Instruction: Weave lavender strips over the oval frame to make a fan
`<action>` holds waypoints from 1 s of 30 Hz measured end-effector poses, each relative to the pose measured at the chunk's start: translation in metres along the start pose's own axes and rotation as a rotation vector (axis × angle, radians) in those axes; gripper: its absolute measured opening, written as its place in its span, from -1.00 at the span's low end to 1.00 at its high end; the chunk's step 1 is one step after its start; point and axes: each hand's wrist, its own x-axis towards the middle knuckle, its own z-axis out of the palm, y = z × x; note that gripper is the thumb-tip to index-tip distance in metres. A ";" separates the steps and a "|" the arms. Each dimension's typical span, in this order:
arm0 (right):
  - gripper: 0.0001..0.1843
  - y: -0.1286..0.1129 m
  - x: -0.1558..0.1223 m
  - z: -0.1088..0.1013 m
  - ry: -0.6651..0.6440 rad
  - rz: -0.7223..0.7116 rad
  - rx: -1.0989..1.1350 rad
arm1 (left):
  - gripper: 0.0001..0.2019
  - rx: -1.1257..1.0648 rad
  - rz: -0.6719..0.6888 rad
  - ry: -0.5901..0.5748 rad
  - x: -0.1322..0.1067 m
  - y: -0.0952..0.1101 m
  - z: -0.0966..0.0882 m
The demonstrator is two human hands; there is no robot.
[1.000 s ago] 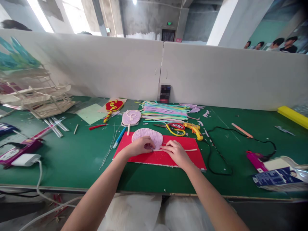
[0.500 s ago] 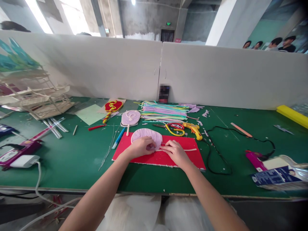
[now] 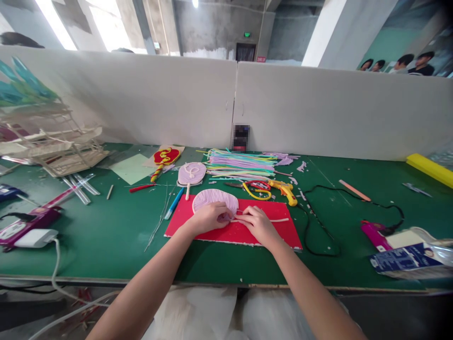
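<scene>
A lilac oval piece made of rows of fuzzy sticks lies on a red sheet on the green table. My left hand rests on the oval's near edge, fingers curled and pinching there. My right hand sits just to its right, fingers pinched on a thin white stick that lies along the red sheet and meets the oval. The two hands nearly touch at the oval's right edge.
Behind the red sheet lie a pile of pastel fuzzy sticks, a smaller lilac oval, a red-and-yellow piece, yellow-handled scissors and a yellow glue gun with a black cord. Wooden frames stand at left. A white partition backs the table.
Both hands stay on the oval and stick; the fingers have shifted only slightly, the right hand edging a little left toward the oval.
</scene>
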 end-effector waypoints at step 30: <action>-0.71 0.001 0.000 0.001 0.015 -0.002 0.024 | -0.85 -0.056 -0.091 0.058 0.002 0.000 0.000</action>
